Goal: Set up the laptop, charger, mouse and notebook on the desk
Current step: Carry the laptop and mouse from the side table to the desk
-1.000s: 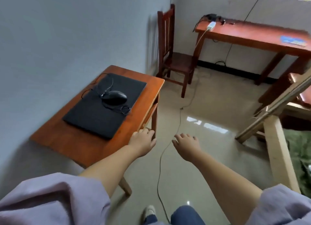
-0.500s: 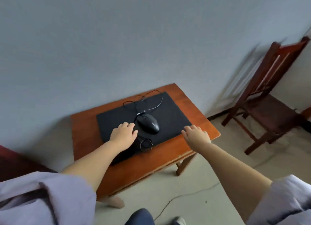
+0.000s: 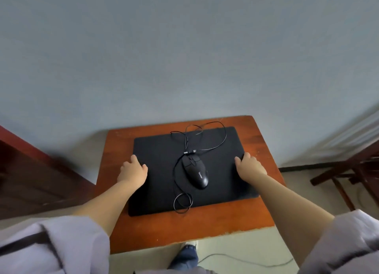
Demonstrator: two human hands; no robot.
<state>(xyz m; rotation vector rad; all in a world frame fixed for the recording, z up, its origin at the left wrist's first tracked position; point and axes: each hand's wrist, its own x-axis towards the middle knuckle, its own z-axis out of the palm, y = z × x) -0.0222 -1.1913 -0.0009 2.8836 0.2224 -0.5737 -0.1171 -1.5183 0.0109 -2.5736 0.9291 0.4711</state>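
A closed black laptop (image 3: 164, 183) lies flat on a small reddish wooden table (image 3: 205, 226) against the grey wall. A black wired mouse (image 3: 196, 174) rests on the lid, its thin cable (image 3: 217, 142) looping over the lid's far edge and near the front. My left hand (image 3: 132, 172) is curled around the laptop's left edge, thumb on top. My right hand (image 3: 249, 168) grips the right edge the same way. The laptop still lies on the table. No charger or notebook is in view.
A dark wooden chair (image 3: 352, 171) stands at the right. Dark red-brown furniture (image 3: 30, 177) stands to the left of the table. A thin cable (image 3: 246, 261) runs across the pale floor by my foot (image 3: 188, 249).
My view turned from the room to square over the small table. Both hands moved from the table's front to the laptop's left and right edges and closed on them.
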